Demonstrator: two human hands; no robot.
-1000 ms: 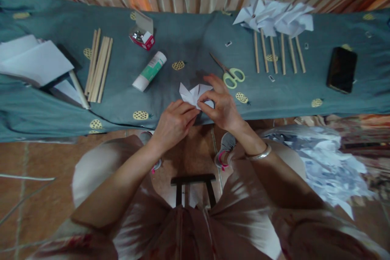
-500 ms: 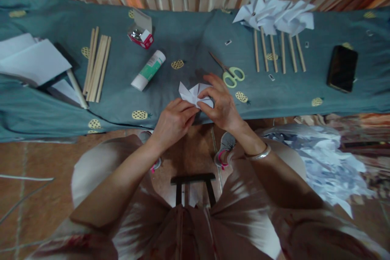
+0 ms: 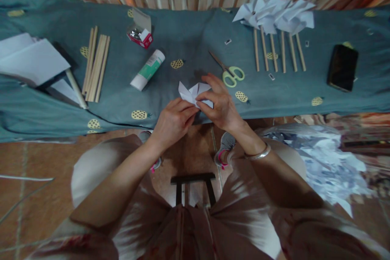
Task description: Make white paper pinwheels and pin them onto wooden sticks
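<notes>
A white paper pinwheel (image 3: 189, 94) with folded blades is held between my hands above the table's front edge. My left hand (image 3: 175, 122) pinches its lower edge, fingers closed. From the other side, my right hand (image 3: 222, 103) presses thumb and index finger together near the pinwheel's middle, its other fingers lifted. The paper under my fingertips is hidden. Just beyond my right hand lie scissors (image 3: 233, 76) with light green handles. A glue stick (image 3: 148, 70) with a green label rests up and left of my left hand.
On the blue-green tablecloth (image 3: 189, 36) lie wooden sticks (image 3: 97, 69), an opened red box (image 3: 140, 34) of shiny metal bits, paper sheets (image 3: 36, 63), finished pinwheels (image 3: 274, 14) on sticks and a black phone (image 3: 343, 68). A bag of paper scraps (image 3: 329, 162) sits below, right.
My right thumb and index finger have shifted very slightly left over the pinwheel's middle. Otherwise both hands and the things on the table stay as they were.
</notes>
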